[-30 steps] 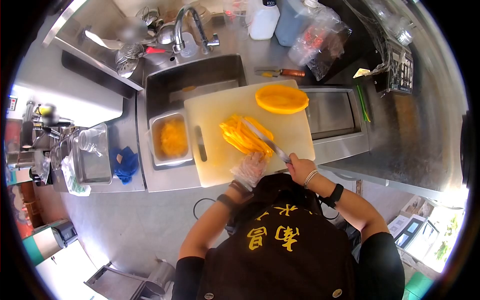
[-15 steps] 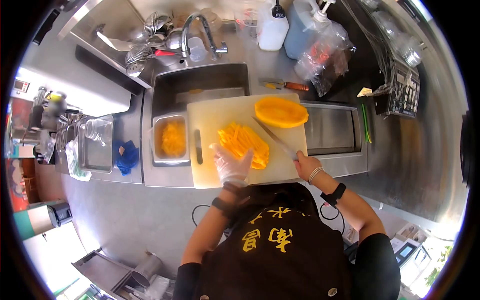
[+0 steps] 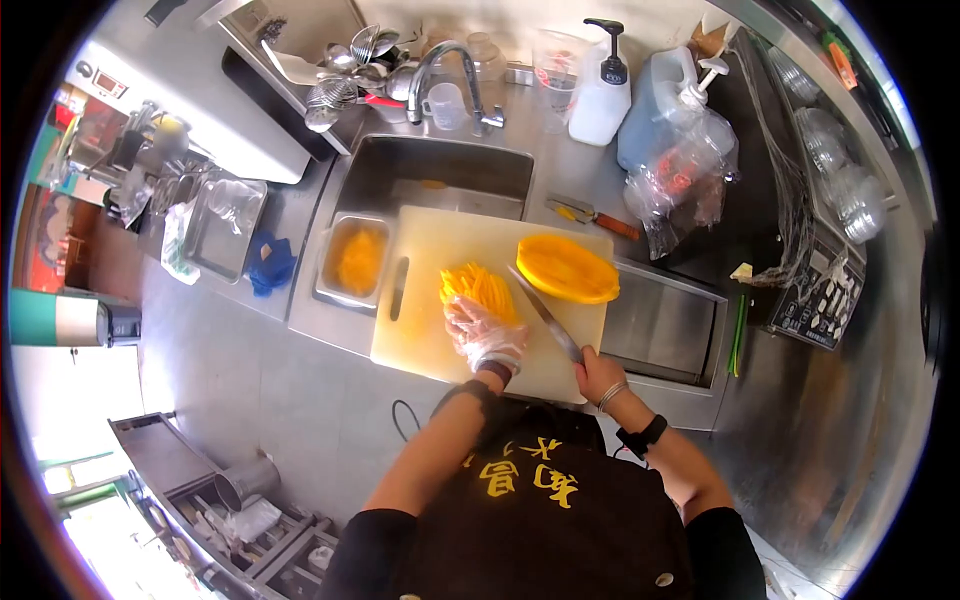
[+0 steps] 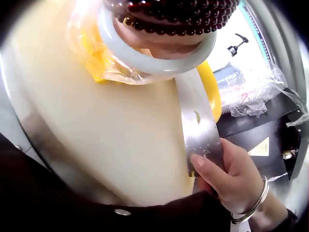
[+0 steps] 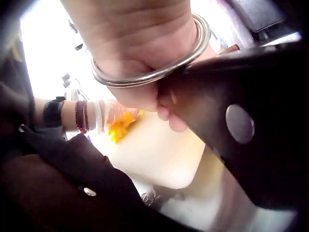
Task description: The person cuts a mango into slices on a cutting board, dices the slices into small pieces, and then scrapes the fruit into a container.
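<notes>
A pile of yellow mango strips lies on the white cutting board. My left hand, in a clear plastic glove, rests on the near end of the strips. My right hand grips the handle of a long knife; its blade lies low over the board, right of the strips. A halved mango skin sits at the board's far right corner.
A steel tub of mango pieces sits left of the board, beside a blue cloth. Behind are the sink, faucet, pump bottle, plastic bags and a small knife.
My left hand moved forward from the board's near edge onto the mango strips. The knife swung off the pile and now lies to its right. The head view shifted.
</notes>
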### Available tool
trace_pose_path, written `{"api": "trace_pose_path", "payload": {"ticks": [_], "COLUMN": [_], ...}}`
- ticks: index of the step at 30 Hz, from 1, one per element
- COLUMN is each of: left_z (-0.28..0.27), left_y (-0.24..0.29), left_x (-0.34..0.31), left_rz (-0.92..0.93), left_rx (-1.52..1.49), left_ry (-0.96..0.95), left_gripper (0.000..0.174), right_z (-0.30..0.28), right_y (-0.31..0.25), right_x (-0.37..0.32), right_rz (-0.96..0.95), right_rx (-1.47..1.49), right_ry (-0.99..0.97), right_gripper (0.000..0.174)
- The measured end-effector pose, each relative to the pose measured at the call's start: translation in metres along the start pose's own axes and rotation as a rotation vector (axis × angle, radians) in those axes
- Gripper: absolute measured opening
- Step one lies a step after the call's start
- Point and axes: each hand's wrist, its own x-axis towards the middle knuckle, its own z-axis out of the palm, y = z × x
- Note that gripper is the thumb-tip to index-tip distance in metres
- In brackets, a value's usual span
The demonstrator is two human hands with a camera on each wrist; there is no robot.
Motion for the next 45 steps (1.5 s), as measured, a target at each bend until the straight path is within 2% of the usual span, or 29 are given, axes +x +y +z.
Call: {"api": "trace_pose_path", "payload": {"ticks": [1,2,4,5,6,8,10,12,14,15,16,17,19,20,22,26,28,30,32,36,38,39,43,45], "left_z": [0.0,-0.003,-0.015,-0.019,-0.023,-0.033,-0.048,-0.055,-0.066,-0.065,-0.064,-0.061,-0.055,-0.053,-0.053,-0.065,-0.073,-0.075,-0.088,-0.057,-0.052,-0.056,-0.05,-0.044], "left_y": [-0.006,-0.013,-0.03,-0.041,-0.05,-0.063,-0.066,-0.07,-0.068,-0.07,-0.072,-0.075,-0.078,-0.076,-0.063,-0.034,-0.026,-0.021,-0.007,0.007,0.017,0.023,0.024,0.012], "left_x": [0.002,0.004,0.009,0.012,0.018,0.033,0.04,0.049,0.048,0.05,0.053,0.06,0.074,0.077,0.076,0.08,0.083,0.083,0.07,0.055,0.039,0.03,0.026,0.029], "left_rz": [0.065,0.056,0.249,0.384,0.376,0.592,0.613,0.702,0.708,0.743,0.779,0.778,0.681,0.682,0.556,0.532,0.544,0.533,0.339,0.251,0.205,0.174,0.181,0.348], "left_rx": [-0.006,-0.009,0.067,0.028,0.03,0.297,0.258,0.347,0.349,0.332,0.315,0.314,-0.105,-0.107,-0.135,-0.055,0.013,0.021,0.143,0.333,0.33,0.26,0.221,0.366], "left_ry": [0.032,0.039,0.049,0.133,0.136,0.077,0.025,-0.042,-0.083,-0.074,-0.065,-0.066,-0.146,-0.146,-0.064,-0.041,-0.126,-0.103,-0.203,-0.144,-0.086,-0.103,-0.12,-0.048], "left_gripper": [0.104,0.104,0.098,0.091,0.091,0.098,0.096,0.093,0.09,0.087,0.084,0.084,0.082,0.082,0.082,0.083,0.084,0.087,0.096,0.105,0.112,0.105,0.099,0.091], "right_z": [0.0,-0.001,-0.004,-0.005,-0.006,-0.007,-0.026,-0.033,-0.033,-0.034,-0.036,-0.038,-0.04,-0.04,-0.031,-0.014,-0.004,0.004,0.009,0.004,-0.005,-0.008,-0.023,-0.03], "right_y": [0.003,0.006,0.01,0.012,0.016,0.025,0.023,0.03,0.05,0.053,0.056,0.057,0.044,0.035,0.017,-0.037,-0.06,-0.077,-0.086,-0.071,-0.049,-0.035,0.015,0.035], "right_x": [-0.001,-0.001,-0.001,-0.002,-0.003,-0.006,-0.009,-0.009,-0.007,-0.005,0.0,0.004,0.017,0.024,0.044,0.069,0.077,0.08,0.079,0.058,0.044,0.039,0.01,-0.004], "right_rz": [-0.002,-0.005,0.006,0.031,0.024,-0.086,-0.115,-0.144,-0.353,-0.356,-0.452,-0.546,-0.594,-0.642,-0.663,-0.67,-0.655,-0.637,-0.625,-0.657,-0.588,-0.55,-0.483,-0.468], "right_rx": [-0.003,-0.005,-0.014,-0.02,-0.019,0.0,-0.068,-0.139,-0.2,-0.201,-0.322,-0.442,-0.5,-0.559,-0.55,-0.526,-0.509,-0.491,-0.444,-0.403,-0.424,-0.436,-0.479,-0.446], "right_ry": [-0.005,-0.008,-0.034,-0.059,-0.064,-0.035,-0.111,-0.182,-0.149,-0.151,-0.111,-0.069,-0.063,-0.055,-0.037,-0.05,-0.067,-0.082,-0.057,0.025,-0.078,-0.091,-0.044,0.034], "right_gripper": [0.023,0.023,0.023,0.023,0.023,0.023,0.021,0.019,0.013,0.013,0.011,0.009,0.009,0.009,0.008,0.007,0.007,0.007,0.007,0.007,0.01,0.01,0.009,0.01]}}
